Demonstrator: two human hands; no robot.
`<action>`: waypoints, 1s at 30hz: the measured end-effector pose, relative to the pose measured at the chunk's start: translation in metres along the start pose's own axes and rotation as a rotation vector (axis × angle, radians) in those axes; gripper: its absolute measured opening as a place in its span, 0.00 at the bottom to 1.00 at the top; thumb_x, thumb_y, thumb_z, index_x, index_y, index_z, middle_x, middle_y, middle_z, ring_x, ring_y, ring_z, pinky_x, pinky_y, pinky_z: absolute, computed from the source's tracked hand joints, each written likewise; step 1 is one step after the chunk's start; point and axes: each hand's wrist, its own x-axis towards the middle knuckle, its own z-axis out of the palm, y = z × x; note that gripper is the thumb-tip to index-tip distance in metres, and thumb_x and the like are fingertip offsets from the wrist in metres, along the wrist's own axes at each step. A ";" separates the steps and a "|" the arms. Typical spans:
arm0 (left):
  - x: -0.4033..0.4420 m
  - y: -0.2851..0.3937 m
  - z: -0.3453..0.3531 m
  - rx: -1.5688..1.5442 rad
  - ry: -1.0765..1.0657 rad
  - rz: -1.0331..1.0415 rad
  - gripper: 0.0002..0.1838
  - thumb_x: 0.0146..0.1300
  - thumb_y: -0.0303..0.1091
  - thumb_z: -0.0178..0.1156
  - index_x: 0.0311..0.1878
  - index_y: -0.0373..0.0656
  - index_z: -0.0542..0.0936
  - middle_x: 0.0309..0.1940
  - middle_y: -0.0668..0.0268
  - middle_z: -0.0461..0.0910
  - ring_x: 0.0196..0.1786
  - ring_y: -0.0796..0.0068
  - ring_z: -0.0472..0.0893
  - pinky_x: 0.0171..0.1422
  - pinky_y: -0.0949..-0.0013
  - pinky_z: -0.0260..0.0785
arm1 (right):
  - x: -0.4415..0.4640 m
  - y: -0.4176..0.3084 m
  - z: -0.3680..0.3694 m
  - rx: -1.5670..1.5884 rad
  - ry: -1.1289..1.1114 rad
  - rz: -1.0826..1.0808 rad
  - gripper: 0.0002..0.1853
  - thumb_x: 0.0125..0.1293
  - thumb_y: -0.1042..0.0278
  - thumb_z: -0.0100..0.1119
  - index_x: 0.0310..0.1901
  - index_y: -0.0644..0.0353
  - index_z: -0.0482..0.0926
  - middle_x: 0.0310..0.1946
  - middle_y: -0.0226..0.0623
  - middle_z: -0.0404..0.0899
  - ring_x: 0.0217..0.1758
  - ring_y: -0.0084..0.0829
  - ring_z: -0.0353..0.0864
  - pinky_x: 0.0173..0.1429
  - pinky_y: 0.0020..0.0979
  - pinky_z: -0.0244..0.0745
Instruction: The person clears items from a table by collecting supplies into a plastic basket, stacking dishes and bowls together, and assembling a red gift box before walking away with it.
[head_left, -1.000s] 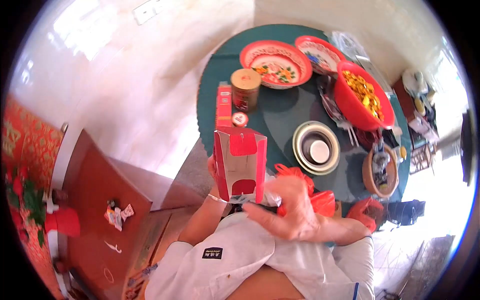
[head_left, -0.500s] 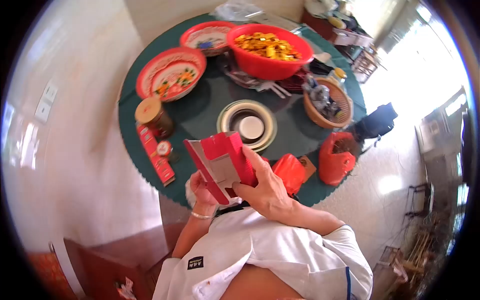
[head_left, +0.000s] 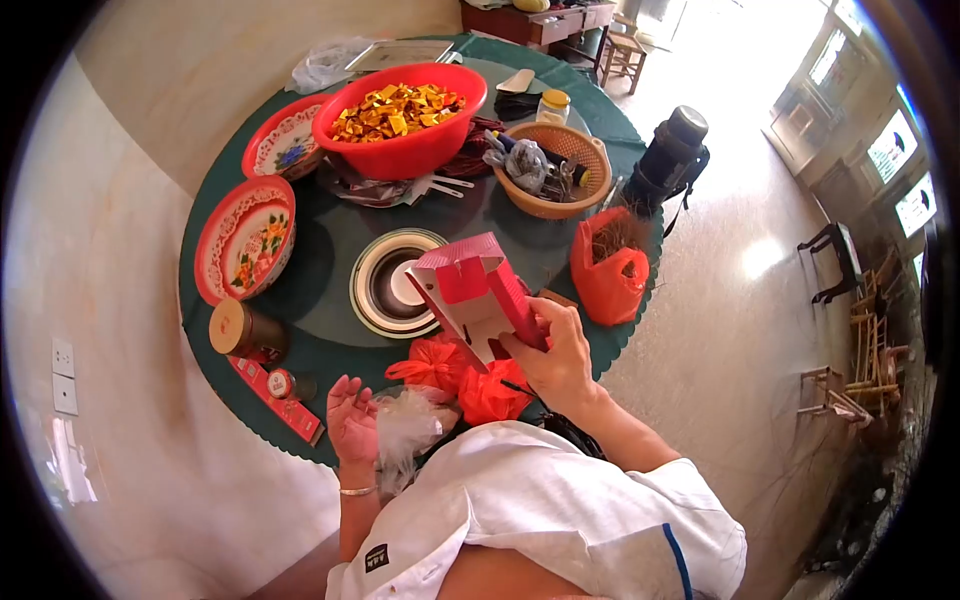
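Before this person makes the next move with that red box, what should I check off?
1. Right hand gripping the red box: ok.
2. Left hand free: ok, open and apart from the box.
3. Left hand not touching the clear plastic bag: cannot tell.
4. Clear space right beside the box: not ok, red bags crowd it.
5. Red basin away from the box: ok.

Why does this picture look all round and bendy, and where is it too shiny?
In the head view, black corners and curved edges suggest a very wide lens; in the head view, glare whitens the floor; in the head view, the red box in the right hand looks fairly sharp.
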 end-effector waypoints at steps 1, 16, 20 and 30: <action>0.000 0.000 0.000 -0.007 0.007 0.008 0.19 0.59 0.29 0.58 0.55 0.45 0.74 0.49 0.66 0.78 0.46 0.71 0.79 0.48 0.69 0.71 | 0.000 0.003 -0.003 -0.016 -0.002 -0.004 0.26 0.51 0.70 0.68 0.53 0.63 0.72 0.42 0.41 0.73 0.41 0.39 0.74 0.45 0.37 0.72; 0.000 -0.014 0.017 0.067 -0.011 0.031 0.18 0.60 0.25 0.56 0.54 0.46 0.74 0.47 0.68 0.78 0.44 0.74 0.77 0.45 0.71 0.71 | 0.003 0.026 -0.020 0.042 0.047 0.048 0.14 0.44 0.69 0.74 0.33 0.57 0.79 0.35 0.42 0.72 0.33 0.37 0.76 0.33 0.33 0.75; -0.002 -0.012 0.015 0.096 0.028 0.036 0.17 0.60 0.26 0.57 0.54 0.47 0.74 0.46 0.70 0.78 0.43 0.76 0.77 0.45 0.72 0.70 | 0.001 0.040 -0.021 0.060 0.054 0.100 0.14 0.47 0.70 0.73 0.36 0.59 0.79 0.31 0.40 0.75 0.32 0.37 0.77 0.33 0.33 0.76; -0.003 -0.016 0.013 0.092 0.113 0.041 0.14 0.60 0.22 0.55 0.50 0.46 0.75 0.43 0.70 0.78 0.41 0.78 0.77 0.41 0.75 0.70 | -0.003 0.046 -0.017 0.136 0.057 0.180 0.11 0.51 0.73 0.70 0.31 0.65 0.76 0.27 0.41 0.73 0.26 0.34 0.76 0.28 0.31 0.70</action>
